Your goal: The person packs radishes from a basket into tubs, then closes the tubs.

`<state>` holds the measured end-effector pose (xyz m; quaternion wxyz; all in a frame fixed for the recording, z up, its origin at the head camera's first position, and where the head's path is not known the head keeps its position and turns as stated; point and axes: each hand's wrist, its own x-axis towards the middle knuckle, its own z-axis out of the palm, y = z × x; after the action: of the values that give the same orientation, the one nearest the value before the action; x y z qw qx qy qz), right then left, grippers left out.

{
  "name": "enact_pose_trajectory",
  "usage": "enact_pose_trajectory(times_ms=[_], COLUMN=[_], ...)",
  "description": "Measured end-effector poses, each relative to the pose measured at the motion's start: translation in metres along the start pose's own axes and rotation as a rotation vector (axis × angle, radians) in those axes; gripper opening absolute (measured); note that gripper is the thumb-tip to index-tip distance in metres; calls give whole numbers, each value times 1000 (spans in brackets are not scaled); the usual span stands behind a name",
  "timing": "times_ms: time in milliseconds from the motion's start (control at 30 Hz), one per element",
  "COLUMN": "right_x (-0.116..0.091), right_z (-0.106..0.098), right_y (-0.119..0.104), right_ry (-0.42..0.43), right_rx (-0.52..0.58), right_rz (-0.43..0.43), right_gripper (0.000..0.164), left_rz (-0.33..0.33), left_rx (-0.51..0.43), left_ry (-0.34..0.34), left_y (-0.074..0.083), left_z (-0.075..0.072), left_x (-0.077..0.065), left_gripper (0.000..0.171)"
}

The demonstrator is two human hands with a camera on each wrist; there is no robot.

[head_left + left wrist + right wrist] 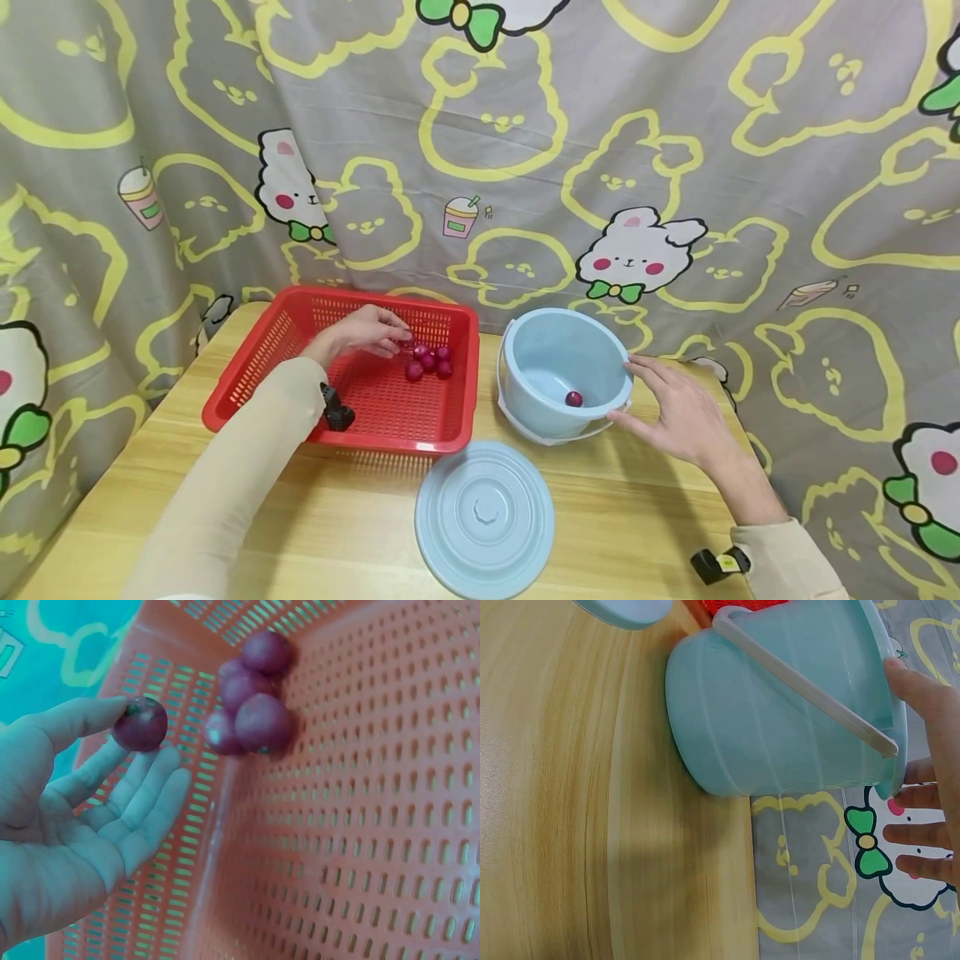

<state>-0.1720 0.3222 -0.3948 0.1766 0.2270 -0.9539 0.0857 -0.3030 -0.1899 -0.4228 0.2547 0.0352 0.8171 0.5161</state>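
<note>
In the left wrist view, my left hand [90,817] pinches a dark red, plum-like round fruit [141,726] between thumb and forefinger, the other fingers loosely bent. It is over the red perforated basket [375,446]. Several more such fruits [428,361] lie grouped on the basket floor, right beside that hand. A light blue bucket [525,400] stands upright right of the basket with a single fruit [573,399] at its bottom. My right hand [682,408] touches the bucket's right rim with its thumb and fingertips, fingers spread and nearly straight.
A round light blue lid [485,521] lies flat on the wooden table [345,525] in front of the basket and bucket. The bucket's white handle [802,682] hangs down its side. Behind the table hangs a grey patterned curtain [510,200].
</note>
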Motion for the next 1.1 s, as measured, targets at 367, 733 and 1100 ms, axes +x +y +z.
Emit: enact_pose_trajectory(times_ms=[367, 733, 1100], right_x=[0, 0, 0], right_z=[1, -1, 0], right_y=[1, 0, 1], right_ry=[-14, -15, -11], right_rx=[-4, 1, 5], right_rz=[7, 11, 8], right_gripper=[78, 78, 78], left_rz=[4, 72, 96], left_rx=[-91, -70, -78], left_ry=[17, 1, -4], left_y=[14, 31, 54], left_z=[2, 14, 35], left_x=[-4, -6, -12], left_gripper=[47, 46, 42])
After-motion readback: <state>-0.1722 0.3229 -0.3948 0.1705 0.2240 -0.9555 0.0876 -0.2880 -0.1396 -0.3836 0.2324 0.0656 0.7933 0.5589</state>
